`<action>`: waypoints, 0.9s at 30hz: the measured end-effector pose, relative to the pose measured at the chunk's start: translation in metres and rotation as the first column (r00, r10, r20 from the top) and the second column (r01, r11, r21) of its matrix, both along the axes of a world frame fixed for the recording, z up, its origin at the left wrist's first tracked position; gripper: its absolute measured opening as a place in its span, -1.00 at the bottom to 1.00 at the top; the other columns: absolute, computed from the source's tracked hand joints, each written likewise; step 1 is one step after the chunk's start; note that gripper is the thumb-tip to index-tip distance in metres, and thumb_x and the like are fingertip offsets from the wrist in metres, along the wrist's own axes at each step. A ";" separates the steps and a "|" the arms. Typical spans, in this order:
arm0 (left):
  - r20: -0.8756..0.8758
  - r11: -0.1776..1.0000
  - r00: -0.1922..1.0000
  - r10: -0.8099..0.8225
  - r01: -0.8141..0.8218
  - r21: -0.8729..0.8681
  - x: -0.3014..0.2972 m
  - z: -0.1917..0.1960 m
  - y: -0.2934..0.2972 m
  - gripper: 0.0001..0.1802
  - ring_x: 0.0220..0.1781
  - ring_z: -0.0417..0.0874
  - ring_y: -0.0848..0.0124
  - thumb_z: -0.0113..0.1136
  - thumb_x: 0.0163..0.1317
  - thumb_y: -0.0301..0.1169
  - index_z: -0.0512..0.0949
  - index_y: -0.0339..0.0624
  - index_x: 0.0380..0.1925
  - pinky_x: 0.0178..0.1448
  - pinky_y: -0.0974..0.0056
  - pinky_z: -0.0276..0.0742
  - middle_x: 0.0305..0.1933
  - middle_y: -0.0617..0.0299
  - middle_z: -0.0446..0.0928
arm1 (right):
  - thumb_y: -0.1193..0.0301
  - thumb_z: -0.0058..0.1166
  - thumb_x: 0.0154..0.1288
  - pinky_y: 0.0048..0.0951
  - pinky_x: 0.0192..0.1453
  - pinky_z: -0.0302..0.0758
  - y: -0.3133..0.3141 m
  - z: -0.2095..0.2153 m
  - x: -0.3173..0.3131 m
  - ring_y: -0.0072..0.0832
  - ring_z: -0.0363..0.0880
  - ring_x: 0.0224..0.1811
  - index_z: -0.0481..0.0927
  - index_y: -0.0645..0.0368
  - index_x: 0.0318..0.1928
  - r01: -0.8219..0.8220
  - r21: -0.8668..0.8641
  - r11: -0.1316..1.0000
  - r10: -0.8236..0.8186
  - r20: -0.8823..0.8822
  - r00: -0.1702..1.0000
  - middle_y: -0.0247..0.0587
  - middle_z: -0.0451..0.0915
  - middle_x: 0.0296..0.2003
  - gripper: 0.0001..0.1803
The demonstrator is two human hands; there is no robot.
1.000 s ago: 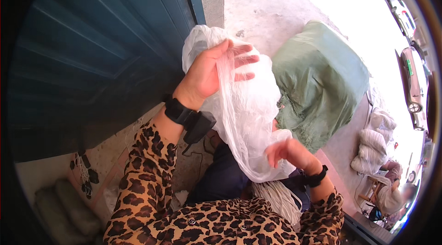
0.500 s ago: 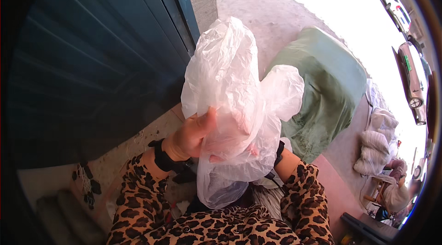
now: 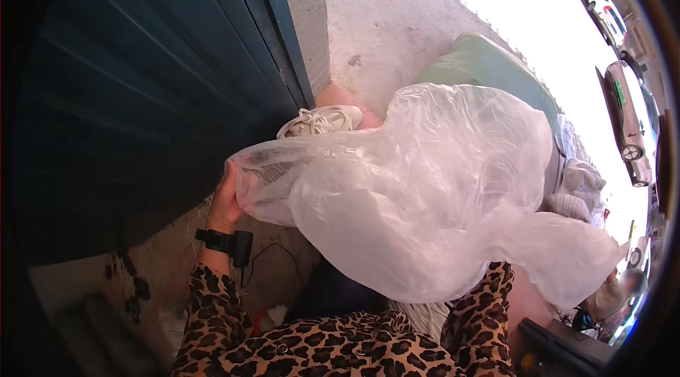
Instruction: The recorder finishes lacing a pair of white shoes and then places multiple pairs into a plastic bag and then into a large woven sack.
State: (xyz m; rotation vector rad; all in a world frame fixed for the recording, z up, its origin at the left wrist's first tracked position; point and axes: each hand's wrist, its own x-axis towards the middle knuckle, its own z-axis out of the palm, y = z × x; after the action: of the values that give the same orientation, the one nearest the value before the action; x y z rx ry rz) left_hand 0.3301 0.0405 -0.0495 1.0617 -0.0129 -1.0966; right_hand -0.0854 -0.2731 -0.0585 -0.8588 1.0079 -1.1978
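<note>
A large, thin, translucent white plastic bag (image 3: pixel 425 186) spreads puffed out across the middle and right. My left hand (image 3: pixel 228 198) grips its left end, with fingertips showing faintly pink through the film. A black strap with a small black box circles that wrist. My right forearm (image 3: pixel 489 306), in a leopard-print sleeve, runs up under the bag; the bag covers my right hand, so its fingers are hidden. Just beyond the bag's left part, a white lace-up shoe (image 3: pixel 322 122) shows.
A dark blue ribbed metal door (image 3: pixel 156 93) fills the left side. Green cloth (image 3: pixel 489 69) covers something bulky behind the bag. Pale bundles (image 3: pixel 584 186) lie at the right, near a blurred person. Parked cars (image 3: pixel 627 115) line the far right. A dark object (image 3: pixel 567 345) sits at lower right.
The bag has gone from bunched upright between my hands to stretched wide rightward. My left hand has moved left and slightly up. The shoe has come into sight; my right hand is now hidden.
</note>
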 end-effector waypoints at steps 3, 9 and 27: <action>0.004 0.977 0.978 -0.210 0.210 0.045 0.011 -0.021 0.023 -0.50 -0.39 0.45 0.55 -0.14 0.28 0.02 0.41 -0.17 -0.07 -0.32 0.44 0.44 -0.38 0.35 0.45 | 0.41 -0.27 0.32 -0.37 -0.06 0.47 0.010 -0.013 -0.026 -0.42 0.51 -0.14 0.40 0.19 -0.04 -0.194 0.130 0.972 0.188 0.060 0.980 -0.24 0.52 -0.16 -0.73; 0.076 0.983 0.993 -0.093 0.080 0.164 0.024 -0.018 0.010 -0.46 -0.60 0.26 0.63 -0.12 0.25 0.08 0.47 -0.20 -0.16 -0.55 0.50 0.23 -0.57 0.41 0.29 | 0.36 -0.31 0.31 -0.40 -0.04 0.47 0.053 0.002 -0.003 -0.40 0.51 -0.13 0.44 0.25 -0.09 -0.310 0.318 0.896 0.184 0.370 0.911 -0.17 0.52 -0.11 -0.69; 0.331 0.958 0.903 -0.273 0.287 0.008 0.020 0.062 -0.003 -0.32 -0.61 0.39 0.58 -0.33 0.28 0.13 0.29 -0.25 0.09 -0.49 0.48 0.36 -0.58 0.26 0.42 | 0.45 -0.11 0.26 -0.51 -0.38 0.48 0.225 -0.041 -0.016 -0.47 0.51 -0.47 0.41 0.34 -0.07 -0.316 0.771 0.553 0.348 0.131 0.928 -0.18 0.54 -0.35 -0.73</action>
State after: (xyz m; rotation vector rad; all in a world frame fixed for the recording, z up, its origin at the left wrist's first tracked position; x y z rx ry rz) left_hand 0.3506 0.0372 0.0121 1.2215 -0.4680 -1.1570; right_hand -0.1011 -0.0486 -0.0993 -0.3218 1.1882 -0.3095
